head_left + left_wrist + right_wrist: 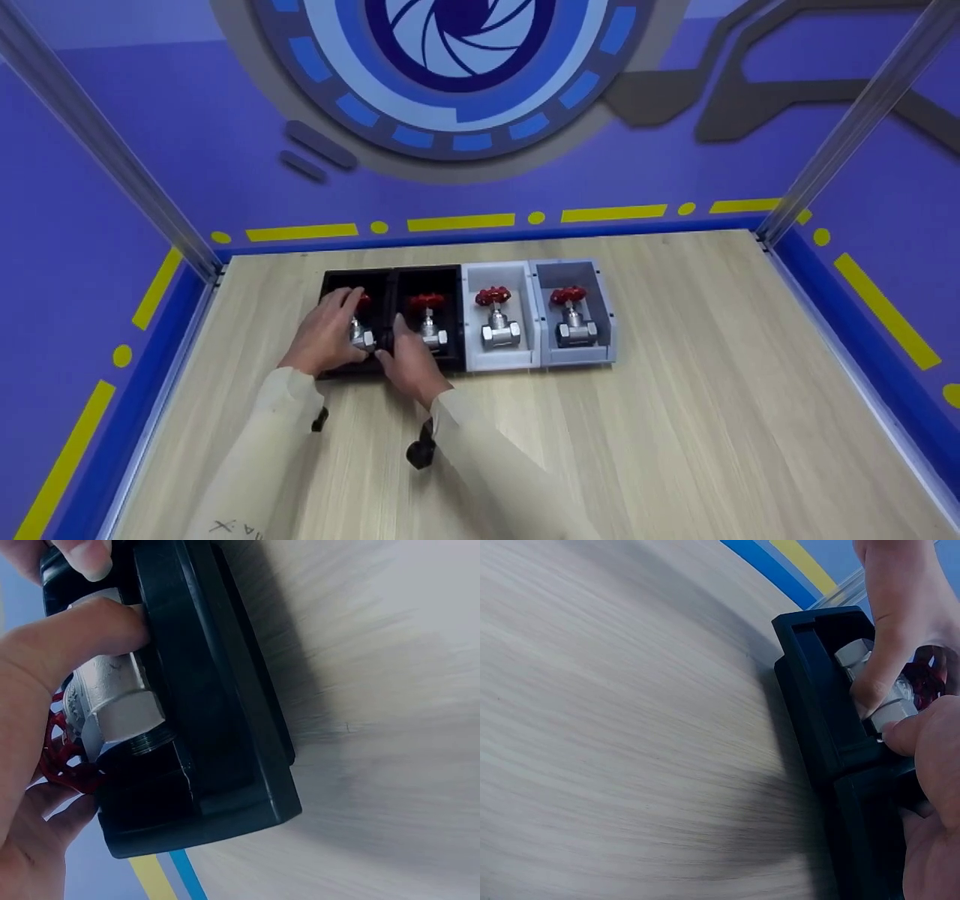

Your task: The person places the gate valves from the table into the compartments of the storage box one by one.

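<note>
In the head view, the leftmost black bin holds a gate valve with silver body and red handwheel. My left hand reaches over this valve, its thumb on the metal body and its fingers round the handwheel side. My right hand straddles the wall between the two black bins. Its thumb lies by the valve's hex end, and its fingers reach into the second black bin, pinching the shared wall. Part of the left valve is hidden under my hand.
A second red-wheeled valve stands in the second black bin. To its right, a white bin and a grey bin each hold a similar valve. The row stands on a wood-grain table before a blue patterned wall.
</note>
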The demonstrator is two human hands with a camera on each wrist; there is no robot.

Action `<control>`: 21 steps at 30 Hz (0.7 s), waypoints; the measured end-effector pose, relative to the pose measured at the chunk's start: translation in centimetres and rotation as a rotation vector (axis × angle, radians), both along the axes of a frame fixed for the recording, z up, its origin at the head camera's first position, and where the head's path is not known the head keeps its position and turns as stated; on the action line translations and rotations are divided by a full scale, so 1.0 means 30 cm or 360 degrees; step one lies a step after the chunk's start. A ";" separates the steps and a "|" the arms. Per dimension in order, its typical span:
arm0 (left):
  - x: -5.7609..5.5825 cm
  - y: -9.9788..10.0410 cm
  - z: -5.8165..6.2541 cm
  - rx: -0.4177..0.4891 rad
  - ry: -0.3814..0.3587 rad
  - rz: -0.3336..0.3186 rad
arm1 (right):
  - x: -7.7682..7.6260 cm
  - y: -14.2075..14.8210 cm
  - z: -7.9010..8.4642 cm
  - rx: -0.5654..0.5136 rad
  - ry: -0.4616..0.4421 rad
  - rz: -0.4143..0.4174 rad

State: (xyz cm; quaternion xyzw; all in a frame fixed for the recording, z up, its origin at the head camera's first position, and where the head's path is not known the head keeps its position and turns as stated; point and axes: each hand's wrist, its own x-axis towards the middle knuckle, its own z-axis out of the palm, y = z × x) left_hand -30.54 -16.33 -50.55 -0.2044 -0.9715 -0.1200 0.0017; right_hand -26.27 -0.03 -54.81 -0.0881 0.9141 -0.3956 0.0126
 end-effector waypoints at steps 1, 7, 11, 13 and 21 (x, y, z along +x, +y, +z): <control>-0.002 0.002 0.000 -0.0008 -0.0006 -0.0005 | 0.000 0.000 0.001 0.0005 -0.0009 -0.0001; -0.016 0.012 0.001 0.0001 -0.0099 -0.0028 | 0.003 0.001 0.000 0.0004 -0.0043 0.0007; -0.022 0.013 0.005 0.0021 -0.0184 -0.0029 | 0.005 -0.002 -0.001 -0.0002 -0.0037 0.0004; -0.026 0.012 0.006 0.0020 -0.0209 -0.0030 | 0.005 -0.002 0.000 -0.0002 -0.0035 0.0003; -0.054 0.020 -0.008 0.0011 -0.0274 -0.0038 | 0.004 -0.002 0.003 0.0012 -0.0015 -0.0002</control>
